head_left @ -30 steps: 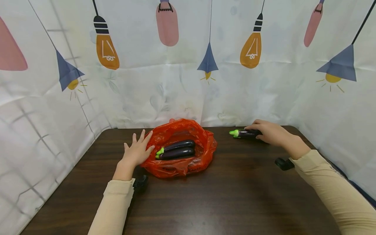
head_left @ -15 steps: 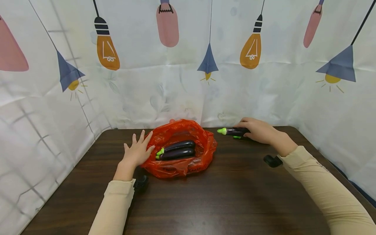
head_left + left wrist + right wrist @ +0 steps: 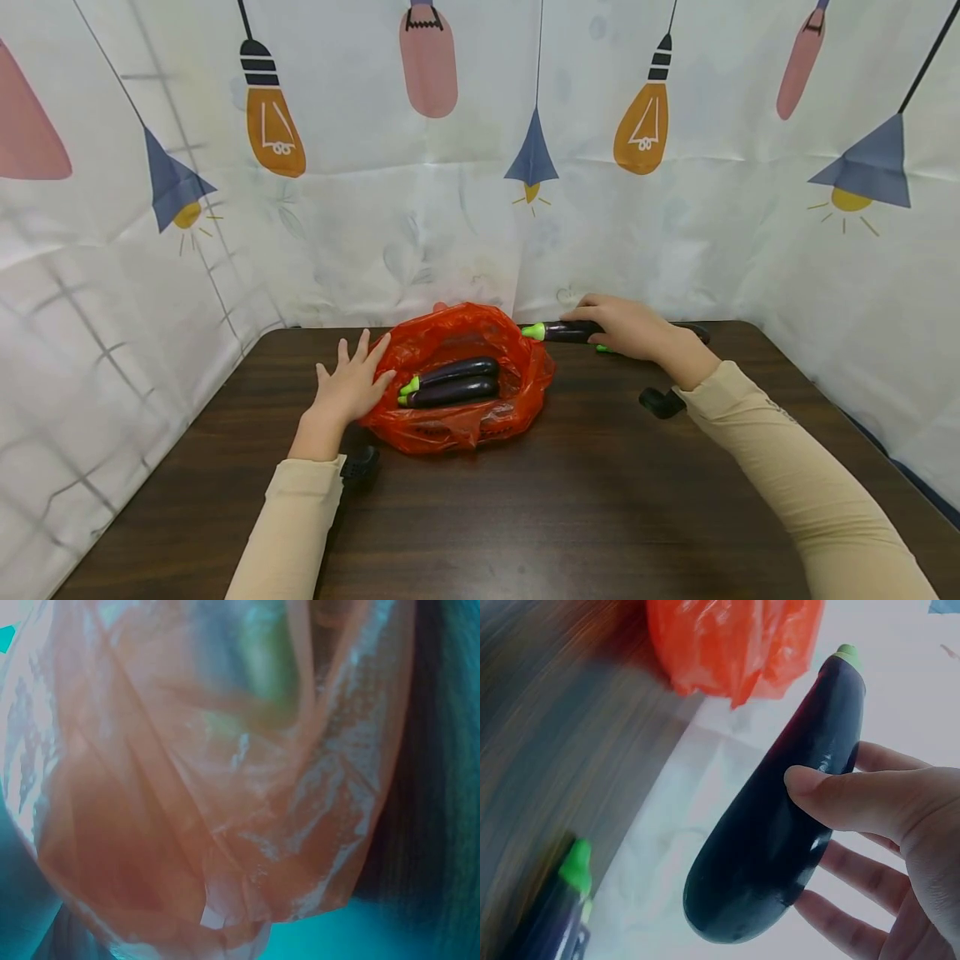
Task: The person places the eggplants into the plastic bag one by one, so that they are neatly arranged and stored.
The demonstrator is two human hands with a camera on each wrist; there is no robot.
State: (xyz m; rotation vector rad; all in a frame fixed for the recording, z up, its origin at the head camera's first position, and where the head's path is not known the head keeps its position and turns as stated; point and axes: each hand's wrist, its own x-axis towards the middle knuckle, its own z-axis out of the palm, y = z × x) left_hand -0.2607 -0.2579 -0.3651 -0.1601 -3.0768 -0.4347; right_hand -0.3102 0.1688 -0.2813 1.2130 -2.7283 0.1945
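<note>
- Head view: the right hand (image 3: 630, 327) is gripping the held eggplant (image 3: 568, 332) (a dark, shiny one), with fingers and thumb around its body.
- The held eggplant pokes out to the left of the grip. It lies almost flat, side to side, and its green top points at the red bag (image 3: 442, 433), just left of the grip.
- The right hand has its back up. The tan right sleeve (image 3: 795, 475) slants up to it from the lower right.
- A loose eggplant (image 3: 697, 332) peeks out just right of the grip, on the brown table (image 3: 525, 525) (the hand hides part of it).
- The left hand (image 3: 348, 390) has its fingers spread wide against the bag's left edge, not squeezing anything I can see.
- Two bagged eggplants (image 3: 459, 369) lie side by side between the hands, green tops to the left.
- Left wrist view: the crinkly bag fills most of it, with a blurry green and dark shape showing through. I cannot tell the fingers here.
- Right wrist view: the thumb lies across the held eggplant near its middle, with fingers behind. Its green top points up and right above the grip; its fat round end points down and left.
</note>
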